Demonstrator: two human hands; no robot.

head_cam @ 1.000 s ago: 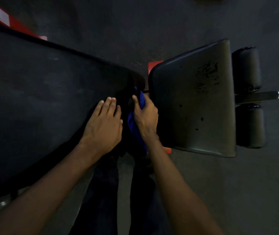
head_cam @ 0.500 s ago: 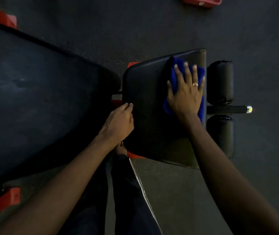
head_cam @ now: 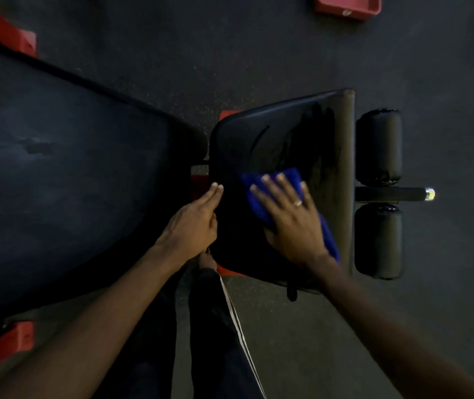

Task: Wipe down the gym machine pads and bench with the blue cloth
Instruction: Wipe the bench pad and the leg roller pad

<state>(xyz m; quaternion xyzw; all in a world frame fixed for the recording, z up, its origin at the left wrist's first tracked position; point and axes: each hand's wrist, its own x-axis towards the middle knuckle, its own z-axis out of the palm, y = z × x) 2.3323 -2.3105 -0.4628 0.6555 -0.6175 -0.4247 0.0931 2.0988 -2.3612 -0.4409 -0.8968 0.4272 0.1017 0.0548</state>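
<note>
I am wiping the seat pad [head_cam: 273, 133]. My flat, open right hand [head_cam: 293, 217] presses the blue cloth [head_cam: 289, 174] on its middle. My open left hand [head_cam: 192, 223] touches its edge. Next, probably the round pads [head_cam: 378, 145] beside it.

A black bar [head_cam: 388, 194] with a shiny tip [head_cam: 429, 194] stuck out over the dark floor [head_cam: 258, 47]. Far above the bar, at the top edge, sat a red box [head_cam: 347, 5]. Far left of the bar and higher up was a red block [head_cam: 25, 43]. Another red block [head_cam: 2, 345] sat far left of the bar and lower down. Below the bar and to its left were dark pants [head_cam: 215, 326] with a white stripe [head_cam: 237, 326] and a bare foot [head_cam: 207, 262].
</note>
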